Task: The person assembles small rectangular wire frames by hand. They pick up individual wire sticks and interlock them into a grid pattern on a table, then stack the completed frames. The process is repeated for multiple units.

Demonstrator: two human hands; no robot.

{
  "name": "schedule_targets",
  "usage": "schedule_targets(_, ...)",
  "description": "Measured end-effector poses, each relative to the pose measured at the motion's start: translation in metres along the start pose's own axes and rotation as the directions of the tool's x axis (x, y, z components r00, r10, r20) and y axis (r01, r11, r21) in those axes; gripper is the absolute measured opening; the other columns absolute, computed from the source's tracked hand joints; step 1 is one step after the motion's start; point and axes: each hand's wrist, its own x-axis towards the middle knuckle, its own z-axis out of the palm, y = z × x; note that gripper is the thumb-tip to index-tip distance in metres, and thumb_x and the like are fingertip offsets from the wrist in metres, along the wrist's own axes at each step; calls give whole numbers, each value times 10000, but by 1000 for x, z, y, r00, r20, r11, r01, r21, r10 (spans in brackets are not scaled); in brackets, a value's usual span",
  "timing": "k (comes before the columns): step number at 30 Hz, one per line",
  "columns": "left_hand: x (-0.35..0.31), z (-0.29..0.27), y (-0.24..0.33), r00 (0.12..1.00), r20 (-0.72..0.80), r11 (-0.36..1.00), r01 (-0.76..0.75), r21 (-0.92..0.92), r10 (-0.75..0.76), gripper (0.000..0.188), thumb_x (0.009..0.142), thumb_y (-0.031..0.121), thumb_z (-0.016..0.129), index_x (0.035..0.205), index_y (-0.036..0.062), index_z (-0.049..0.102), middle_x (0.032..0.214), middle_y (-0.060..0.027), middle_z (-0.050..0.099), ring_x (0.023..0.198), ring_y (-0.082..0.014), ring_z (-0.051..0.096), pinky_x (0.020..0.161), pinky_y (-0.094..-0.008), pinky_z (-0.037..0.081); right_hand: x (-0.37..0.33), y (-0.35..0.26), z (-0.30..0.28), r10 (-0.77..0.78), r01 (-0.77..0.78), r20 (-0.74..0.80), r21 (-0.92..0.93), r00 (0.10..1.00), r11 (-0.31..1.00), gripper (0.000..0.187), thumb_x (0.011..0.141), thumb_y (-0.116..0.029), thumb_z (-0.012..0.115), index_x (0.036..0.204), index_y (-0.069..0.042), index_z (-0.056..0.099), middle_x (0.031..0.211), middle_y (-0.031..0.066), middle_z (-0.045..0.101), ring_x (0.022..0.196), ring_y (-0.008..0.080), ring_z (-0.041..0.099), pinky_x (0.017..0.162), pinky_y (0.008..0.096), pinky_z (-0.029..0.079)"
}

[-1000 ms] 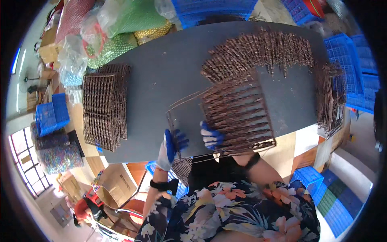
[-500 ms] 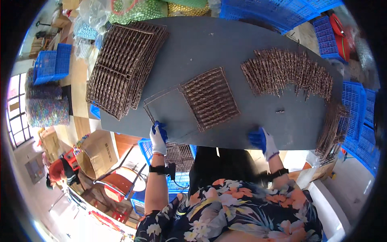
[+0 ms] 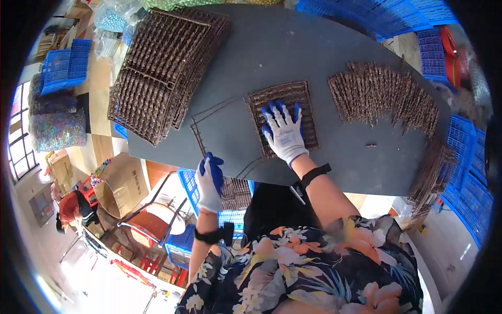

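Observation:
A brown square panel of twisted strips (image 3: 310, 118) lies on the grey table. My right hand (image 3: 286, 135), in a white glove with blue on the fingers, rests flat on it with fingers spread, hiding its middle. From the panel's left side a bare thin wire frame (image 3: 198, 137) extends, its strips absent there. At the frame's near left corner my left hand (image 3: 209, 180), gloved alike, is closed on the end of the frame. Its fingertips partly cover that corner.
A tall stack of finished-looking brown panels (image 3: 157, 78) stands at the left. Loose brown twisted sticks (image 3: 387, 99) lie at the right, above a bundle of thin brown rods (image 3: 430, 175). One short brown piece (image 3: 371, 145) lies nearby. Blue crates (image 3: 468, 152) stand beyond the right edge.
My right hand has moved left from the table's front edge onto the panel and spread flat. My left hand stays at the frame's corner. The panel appears turned slightly.

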Motion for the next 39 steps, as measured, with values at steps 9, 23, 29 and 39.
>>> schedule_targets(9, -102, 29, 20, 948, -278, 982, -117, 150, 156, 259, 1015, 248, 524, 994, 30, 663, 864, -13, 646, 738, -57, 545, 634, -195, 418, 5, -6, 0, 81, -68, 90, -137, 993, 988, 574, 945, -350, 535, 1466, -137, 429, 1500, 109, 432, 1418, 324, 343, 1148, 686, 99)
schedule_targets(23, -14, 10, 19, 992, -125, 997, -21, 79, 31, 357, 1033, 372, 480, 902, 90, 655, 635, 44, 498, 479, -39, 387, 447, -206, 283, 25, -7, -15, 19, -1, -186, 97, 982, 995, 551, 893, -265, 606, 1398, -84, 481, 1450, 136, 463, 1361, 337, 400, 1168, 606, 161)
schedule_targets(29, -49, 23, 18, 947, -235, 973, -198, 115, 221, 291, 1028, 295, 519, 1151, 49, 614, 885, 3, 628, 694, -34, 496, 617, -201, 398, 31, -3, 12, -60, 62, -75, 27, 995, 998, 549, 915, -266, 583, 1421, -90, 461, 1445, 130, 465, 1352, 337, 415, 1172, 606, 178)
schedule_targets(39, -76, 39, 51, 952, -305, 999, -12, -47, -3, 324, 1017, 303, 538, 1195, 40, 603, 995, -55, 666, 846, -111, 595, 753, -257, 471, 33, -2, 12, -68, 79, -171, 55, 983, 995, 497, 855, -214, 659, 1335, -137, 553, 1362, 127, 521, 1285, 311, 471, 1169, 576, 223)
